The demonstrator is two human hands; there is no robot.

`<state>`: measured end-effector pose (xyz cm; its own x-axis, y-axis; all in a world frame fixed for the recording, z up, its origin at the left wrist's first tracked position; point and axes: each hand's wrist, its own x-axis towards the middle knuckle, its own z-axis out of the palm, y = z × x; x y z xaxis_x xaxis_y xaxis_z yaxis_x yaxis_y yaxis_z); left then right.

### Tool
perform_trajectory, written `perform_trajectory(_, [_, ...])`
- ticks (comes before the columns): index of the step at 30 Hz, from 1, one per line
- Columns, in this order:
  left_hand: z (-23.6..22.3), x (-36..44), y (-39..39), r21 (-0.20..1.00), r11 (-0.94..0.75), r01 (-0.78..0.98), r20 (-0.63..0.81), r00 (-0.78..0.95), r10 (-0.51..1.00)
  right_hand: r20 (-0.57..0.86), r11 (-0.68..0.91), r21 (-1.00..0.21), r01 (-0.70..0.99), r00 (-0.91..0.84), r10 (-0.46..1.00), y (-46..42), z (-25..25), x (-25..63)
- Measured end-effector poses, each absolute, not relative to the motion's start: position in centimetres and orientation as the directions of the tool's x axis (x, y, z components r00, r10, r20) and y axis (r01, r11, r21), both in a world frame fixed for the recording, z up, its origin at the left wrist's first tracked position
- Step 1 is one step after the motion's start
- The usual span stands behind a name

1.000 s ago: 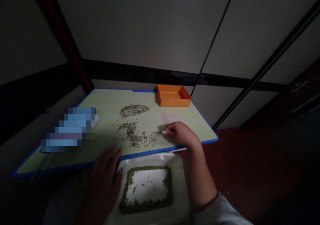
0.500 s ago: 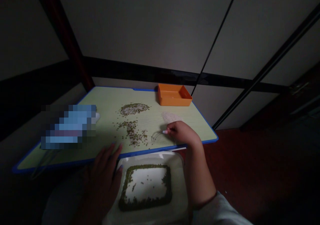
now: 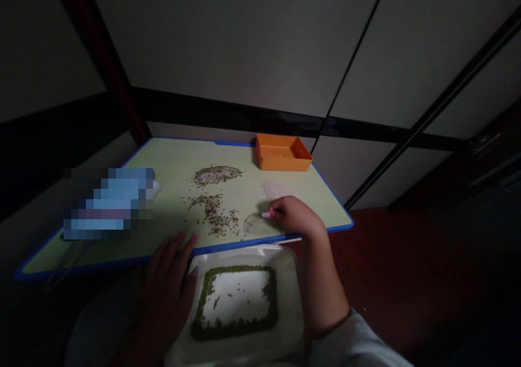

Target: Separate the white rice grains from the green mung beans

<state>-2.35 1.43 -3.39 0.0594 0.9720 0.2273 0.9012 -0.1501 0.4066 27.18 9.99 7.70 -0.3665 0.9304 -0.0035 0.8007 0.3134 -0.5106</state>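
Note:
My right hand (image 3: 287, 212) is above the right half of the small table, thumb and fingers pinched together. Whatever is between the fingertips is too small to make out. Just behind the hand lies a patch of pale grains (image 3: 273, 188), and a thin printed-looking arc (image 3: 257, 219) shows at its left. My left hand (image 3: 169, 269) rests with fingers stretched at the table's front edge, holding nothing. Left of my right hand, green beans mixed with pale grains form a far pile (image 3: 217, 175) and a scattered near pile (image 3: 215, 215).
An orange tray (image 3: 283, 163) stands at the table's back right. Below the front edge is a white plastic container (image 3: 291, 302) with green beans along its inner sides. A blurred-out blue object (image 3: 118, 193) lies at the left of the table (image 3: 163, 158). Cabinet panels rise behind.
The view has shifted very slightly. Both hands keep nearly the same places, the right still pinched, and the piles look the same.

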Motion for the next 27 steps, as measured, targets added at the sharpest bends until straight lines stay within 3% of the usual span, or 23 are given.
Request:
perform_trajectory(6, [-3.2,-2.3,1.5,0.393,-0.155,0.907,0.232,0.066,0.971,0.002,0.353,-0.591,0.725,-0.436,0.9,10.0,7.5,27.7])
perform_trajectory(19, [-3.2,-2.0,1.5,0.393,-0.192,0.899,0.291,0.077,0.954,-0.026,0.337,-0.494,0.801,-0.401,0.916,10.3,7.2,27.0])
perform_trajectory(27, [-3.6,-2.8,1.8,0.377,-0.213,0.901,0.265,0.115,0.957,-0.02,0.37,-0.579,0.727,-0.466,0.885,10.3,7.1,26.9])
